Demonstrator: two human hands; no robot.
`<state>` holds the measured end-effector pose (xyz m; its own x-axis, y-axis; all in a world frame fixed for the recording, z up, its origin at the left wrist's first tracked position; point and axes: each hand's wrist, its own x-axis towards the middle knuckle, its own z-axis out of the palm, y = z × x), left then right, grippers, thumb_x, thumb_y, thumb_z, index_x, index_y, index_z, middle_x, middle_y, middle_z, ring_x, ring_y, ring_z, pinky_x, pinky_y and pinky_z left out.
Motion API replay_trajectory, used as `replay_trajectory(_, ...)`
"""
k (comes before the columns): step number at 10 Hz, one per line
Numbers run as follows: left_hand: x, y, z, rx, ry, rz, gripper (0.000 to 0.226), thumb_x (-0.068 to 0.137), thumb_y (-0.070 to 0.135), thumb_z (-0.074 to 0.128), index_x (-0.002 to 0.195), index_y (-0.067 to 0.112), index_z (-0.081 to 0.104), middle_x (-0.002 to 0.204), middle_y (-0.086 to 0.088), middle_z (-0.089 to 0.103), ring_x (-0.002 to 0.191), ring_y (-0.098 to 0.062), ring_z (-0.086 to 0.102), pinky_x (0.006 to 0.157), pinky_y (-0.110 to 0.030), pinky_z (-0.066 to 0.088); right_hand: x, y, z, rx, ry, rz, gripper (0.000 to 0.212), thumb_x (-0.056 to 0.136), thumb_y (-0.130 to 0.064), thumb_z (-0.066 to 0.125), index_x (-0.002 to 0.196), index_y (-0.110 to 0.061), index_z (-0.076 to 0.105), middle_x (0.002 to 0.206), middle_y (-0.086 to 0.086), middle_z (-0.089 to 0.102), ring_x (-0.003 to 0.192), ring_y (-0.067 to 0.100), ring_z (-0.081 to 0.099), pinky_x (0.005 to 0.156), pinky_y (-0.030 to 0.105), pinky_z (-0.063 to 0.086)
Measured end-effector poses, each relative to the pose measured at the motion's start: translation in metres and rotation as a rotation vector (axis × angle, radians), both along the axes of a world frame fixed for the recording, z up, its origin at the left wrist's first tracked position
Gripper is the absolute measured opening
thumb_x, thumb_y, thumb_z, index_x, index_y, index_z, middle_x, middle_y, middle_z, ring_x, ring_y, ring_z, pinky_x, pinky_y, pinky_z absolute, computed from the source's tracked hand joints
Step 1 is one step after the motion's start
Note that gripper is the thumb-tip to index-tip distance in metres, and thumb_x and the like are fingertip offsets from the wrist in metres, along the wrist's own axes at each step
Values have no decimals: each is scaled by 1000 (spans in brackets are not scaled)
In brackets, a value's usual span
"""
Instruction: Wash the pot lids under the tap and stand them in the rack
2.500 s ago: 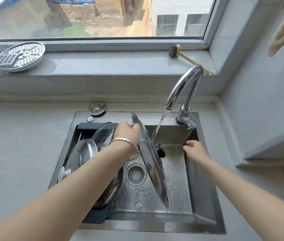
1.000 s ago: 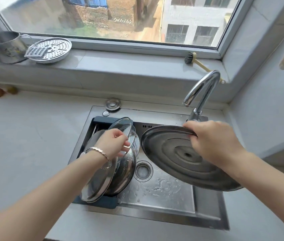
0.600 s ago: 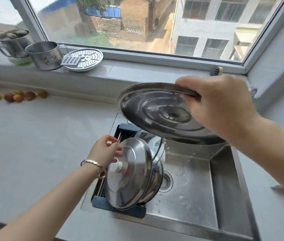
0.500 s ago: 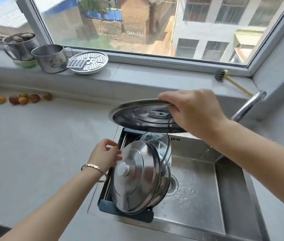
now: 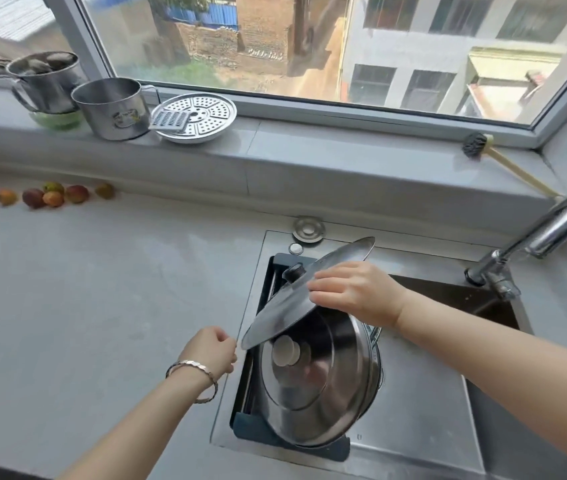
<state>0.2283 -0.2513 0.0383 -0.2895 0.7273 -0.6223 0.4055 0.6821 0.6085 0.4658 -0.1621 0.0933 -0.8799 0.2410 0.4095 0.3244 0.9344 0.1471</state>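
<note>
My right hand (image 5: pixel 355 292) grips a large flat steel lid (image 5: pixel 285 306) with a black knob, tilted over the left side of the sink. Below it a domed steel lid with a white knob (image 5: pixel 313 375) stands on edge in the dark rack (image 5: pixel 289 441), with other lids hidden behind it. My left hand (image 5: pixel 211 348) hovers just left of the rack with its fingers curled and nothing visible in them, near the large lid's lower edge. The tap (image 5: pixel 552 230) at the right shows no water.
The steel sink (image 5: pixel 424 403) lies right of the rack. On the windowsill stand two metal mugs (image 5: pixel 112 109), a perforated steamer plate (image 5: pixel 193 117) and a brush (image 5: pixel 476 145). Several small fruits (image 5: pixel 53 195) lie on the grey counter at the left.
My right hand has carried the large lid from under the tap leftward and down over the rack, tilting it knob-up. My left hand has let go of the racked lids and drawn back.
</note>
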Motion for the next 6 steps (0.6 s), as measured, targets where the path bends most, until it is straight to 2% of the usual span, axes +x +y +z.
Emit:
replay_trajectory(1,-1,9,-5,19,-4,-12,17,86,9,42,76,10,56,69,-8,64,54,-19,57,55,-23,39,1,0,-4,-81,-69,-31,23,83,-5,51,78,-17,70,86,-4,73,77,18,70,63,24,53)
replay_trajectory(2,6,17,-8,49,-8,-46,17,84,10,43,74,12,57,68,-8,66,61,-24,60,62,-27,42,7,-8,-16,-195,-184,-87,18,73,-7,61,79,-21,69,82,-7,69,71,18,65,59,21,48)
replay_trajectory(3,13,25,-9,94,-10,-46,19,83,9,43,70,14,56,65,-6,65,67,-27,61,64,-30,42,16,-19,-24,-321,-252,-173,14,80,-18,59,85,-26,69,85,-10,68,76,15,64,63,20,48)
replay_trajectory(4,17,27,-9,122,3,-53,19,82,9,43,70,15,56,66,-7,66,72,-30,64,66,-34,46,21,-26,-23,-444,-375,-258,33,71,-17,71,102,-23,66,105,-5,65,96,18,62,80,29,51)
replay_trajectory(5,24,23,-6,109,61,-93,18,82,8,43,70,15,55,74,-10,67,80,-34,67,68,-37,51,25,-36,-11,-595,-518,-316,53,79,-31,62,130,-21,49,140,1,44,130,21,38,108,33,27)
replay_trajectory(6,40,24,5,142,168,-169,15,84,12,44,77,16,56,82,-10,68,82,-30,65,69,-35,50,26,-35,4,-687,-497,-368,60,83,-48,57,136,-23,44,148,-1,34,137,17,28,112,31,22)
